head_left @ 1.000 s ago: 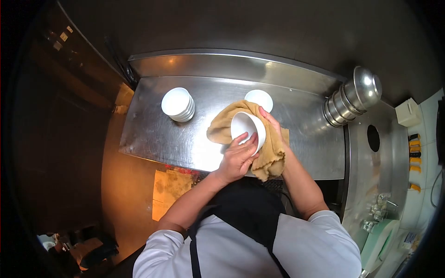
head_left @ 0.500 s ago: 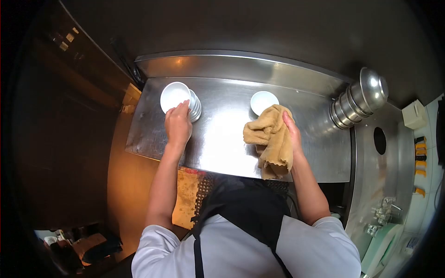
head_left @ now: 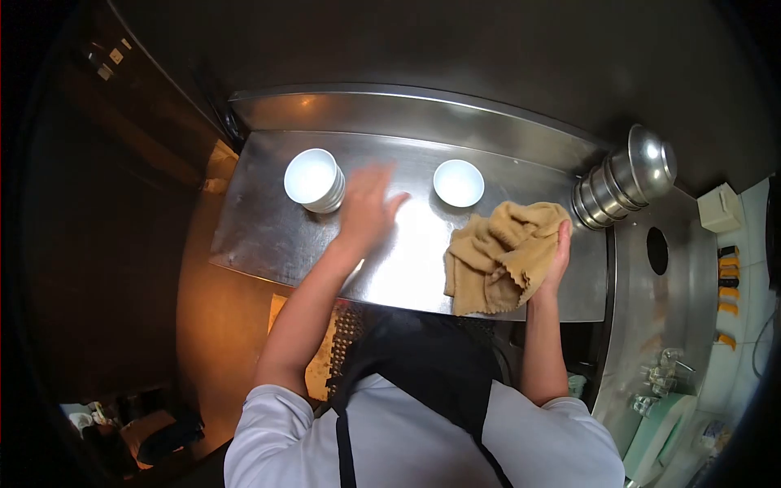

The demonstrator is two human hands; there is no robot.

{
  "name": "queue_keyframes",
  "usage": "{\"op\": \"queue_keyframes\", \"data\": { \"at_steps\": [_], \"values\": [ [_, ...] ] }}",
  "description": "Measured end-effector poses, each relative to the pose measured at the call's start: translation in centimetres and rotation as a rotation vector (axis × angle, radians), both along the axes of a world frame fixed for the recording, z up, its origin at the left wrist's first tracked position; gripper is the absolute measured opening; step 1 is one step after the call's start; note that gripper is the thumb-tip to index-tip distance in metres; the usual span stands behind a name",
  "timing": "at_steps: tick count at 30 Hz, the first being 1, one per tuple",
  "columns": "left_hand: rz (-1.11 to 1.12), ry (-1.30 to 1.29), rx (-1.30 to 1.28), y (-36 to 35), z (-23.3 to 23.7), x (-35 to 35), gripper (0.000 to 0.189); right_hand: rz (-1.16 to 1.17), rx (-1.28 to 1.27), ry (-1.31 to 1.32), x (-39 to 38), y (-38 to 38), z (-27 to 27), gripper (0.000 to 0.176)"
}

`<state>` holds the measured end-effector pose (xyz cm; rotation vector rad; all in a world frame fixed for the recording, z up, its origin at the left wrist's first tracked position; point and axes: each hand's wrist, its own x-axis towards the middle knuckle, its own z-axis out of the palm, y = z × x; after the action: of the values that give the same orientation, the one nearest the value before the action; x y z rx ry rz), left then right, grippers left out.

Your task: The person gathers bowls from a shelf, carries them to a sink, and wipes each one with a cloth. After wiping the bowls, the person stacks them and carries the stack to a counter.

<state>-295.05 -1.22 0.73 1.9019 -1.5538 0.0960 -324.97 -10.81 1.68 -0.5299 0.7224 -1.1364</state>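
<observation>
My left hand point(head_left: 368, 206) is over the steel counter, just right of a stack of white bowls point(head_left: 312, 177). It is blurred by motion, but the thumb stands apart from the fingers and nothing shows in it. A tan cloth point(head_left: 508, 259) hangs bunched from my right hand point(head_left: 556, 262), which grips its right side; most of those fingers are hidden behind the cloth. One white bowl point(head_left: 458, 183) sits by itself on the counter between my hands, beyond the cloth and apart from both.
A tilted stack of steel bowls point(head_left: 622, 180) leans at the counter's right end. The steel counter point(head_left: 260, 236) has a raised ledge along its back. Further right is a steel surface with a dark round hole point(head_left: 656, 250), near a white box point(head_left: 719, 207) and a green board point(head_left: 657, 439).
My left hand has left the bowl stack and moved right. The top bowl now sits straight on the stack. My right hand has drawn the cloth rightward, away from the single bowl.
</observation>
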Motion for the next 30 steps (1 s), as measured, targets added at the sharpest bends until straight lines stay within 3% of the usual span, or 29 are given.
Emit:
{"op": "queue_keyframes", "data": {
  "at_steps": [2, 4, 7, 10, 14, 15, 18, 20, 21, 22, 24, 26, 27, 30],
  "values": [
    [-0.227, -0.064, 0.109, -2.7, -2.2, -2.4, 0.052, -0.111, -0.096, 0.083, -0.7, -0.4, 0.2, 0.056],
    [-0.302, -0.142, 0.126, -5.1, -4.1, -5.2, 0.05, -0.142, -0.113, 0.081, -0.5, 0.0, 1.0, 0.057],
    [-0.252, -0.22, 0.065, -8.4, -6.7, -7.4, 0.04, -0.142, -0.12, 0.107, -0.8, 0.2, 0.9, 0.055],
    [-0.267, -0.104, 0.561, -10.2, -6.3, -7.6, 0.033, -0.118, -0.155, 0.168, -1.7, 0.6, -0.2, 0.05],
    [-0.233, 0.101, 0.306, -7.8, -6.7, -7.4, 0.021, -0.034, -0.213, 0.422, -2.8, 1.7, -1.5, 0.041],
    [-0.153, 0.426, 0.496, -6.9, -4.5, -7.6, 0.022, 0.029, -0.265, 0.556, -3.1, 2.1, -2.1, 0.039],
    [-0.203, 1.561, 0.096, -3.4, -4.8, -8.3, 0.027, 0.069, -0.367, 0.757, -1.6, 3.4, -3.6, 0.034],
    [-0.198, 1.652, 0.096, -1.1, -2.8, -9.6, 0.032, 0.135, -0.552, 0.805, 0.5, 4.2, -4.6, 0.039],
    [-0.308, 1.591, 0.099, -0.2, -4.5, -10.0, 0.029, 0.185, -0.68, 0.795, 2.2, 4.5, -4.7, 0.042],
    [-0.338, 1.473, 0.182, 0.7, -4.2, -10.9, 0.026, 0.087, -1.036, 1.014, 4.3, 5.0, -2.7, 0.043],
    [-0.399, 1.134, 0.001, 2.8, -4.0, -12.6, 0.024, 0.051, -1.234, 1.084, 6.9, 4.8, -0.7, 0.042],
    [-0.402, 1.23, 0.038, 3.7, -1.8, -12.1, 0.025, 0.199, -0.909, 0.802, 8.6, 3.4, -0.9, 0.037],
    [-0.412, 1.237, 0.059, 4.4, -1.2, -12.0, 0.026, 0.669, -0.566, 0.806, 7.9, 1.4, 1.8, 0.038],
    [-0.288, 1.101, 0.035, 4.9, 0.1, -10.5, 0.021, 0.524, -0.306, 0.454, 9.8, 2.5, 3.7, 0.041]
  ]
}}
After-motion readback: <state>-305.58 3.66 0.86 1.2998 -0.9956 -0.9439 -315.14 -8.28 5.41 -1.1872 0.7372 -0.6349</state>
